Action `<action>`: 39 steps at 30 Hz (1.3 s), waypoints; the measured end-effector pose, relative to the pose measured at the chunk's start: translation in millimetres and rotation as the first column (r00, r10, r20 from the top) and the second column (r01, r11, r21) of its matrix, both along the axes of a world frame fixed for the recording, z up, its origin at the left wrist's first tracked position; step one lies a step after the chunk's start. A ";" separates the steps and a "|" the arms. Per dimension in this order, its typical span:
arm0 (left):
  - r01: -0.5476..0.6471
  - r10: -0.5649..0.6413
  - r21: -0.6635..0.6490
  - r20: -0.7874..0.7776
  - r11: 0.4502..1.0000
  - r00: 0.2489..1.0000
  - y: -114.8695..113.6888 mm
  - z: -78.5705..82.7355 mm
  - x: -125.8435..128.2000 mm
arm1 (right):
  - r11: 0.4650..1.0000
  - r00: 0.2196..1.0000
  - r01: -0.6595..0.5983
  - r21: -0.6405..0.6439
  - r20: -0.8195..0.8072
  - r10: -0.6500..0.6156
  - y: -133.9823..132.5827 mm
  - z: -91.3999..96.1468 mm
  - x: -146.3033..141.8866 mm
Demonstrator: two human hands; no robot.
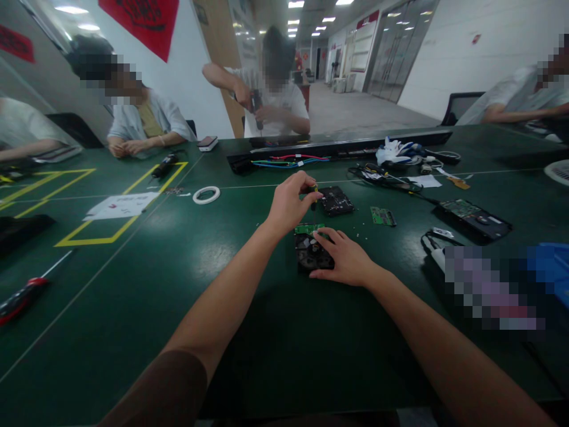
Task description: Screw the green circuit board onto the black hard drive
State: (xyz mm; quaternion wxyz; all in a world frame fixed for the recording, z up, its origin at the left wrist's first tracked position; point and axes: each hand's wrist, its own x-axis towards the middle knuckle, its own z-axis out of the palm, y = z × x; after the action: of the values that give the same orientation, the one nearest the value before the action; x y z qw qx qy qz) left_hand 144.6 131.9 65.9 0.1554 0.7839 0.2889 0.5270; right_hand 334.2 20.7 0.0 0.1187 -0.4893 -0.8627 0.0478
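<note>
My left hand [291, 203] pinches a small screwdriver [313, 205] with a dark and yellow handle. It is held upright over the green board end of a hard drive [306, 255] lying on the table. My right hand [349, 259] steadies that drive, its fingers on the board side and its thumb at the near edge. Just beyond lies a second black hard drive [336, 200]. A loose green circuit board [383, 216] rests to its right, with several tiny screws scattered nearby. The screwdriver's tip is too small to make out.
A third hard drive [475, 219], cables [377, 175] and white-blue gloves [393, 152] lie to the right. Leftward are a tape roll [206, 195], paper [120, 205] and a red-black screwdriver [26, 296]. A long black bar [347, 148] spans the back; several people sit around the table.
</note>
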 end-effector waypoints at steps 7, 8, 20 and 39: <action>-0.040 0.042 0.075 -0.029 0.996 0.999 -1.0 4.2 -2.7 | 1.000 1.000 0.002 0.001 -0.003 -0.002 -0.7 1.2 -0.5; -0.057 0.061 0.081 -0.038 0.995 0.997 -0.8 4.8 -3.4 | 1.000 1.000 0.003 -0.001 -0.003 -0.003 -0.7 1.3 -0.5; -0.023 0.027 0.043 -0.087 0.999 0.996 -1.6 2.9 -1.4 | 1.000 1.000 0.003 -0.020 -0.003 -0.003 -1.2 2.9 -1.1; -0.010 0.008 -0.028 -0.076 1.000 0.997 -0.5 0.5 -2.0 | 1.000 1.000 -0.001 -0.023 -0.010 0.001 -1.5 3.8 -1.3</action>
State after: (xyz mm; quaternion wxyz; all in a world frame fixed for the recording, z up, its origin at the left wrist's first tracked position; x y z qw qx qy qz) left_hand 142.5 131.4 66.4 0.1531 0.7998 0.3058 0.4933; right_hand 332.9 19.2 3.8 0.1172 -0.4901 -0.8617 0.0602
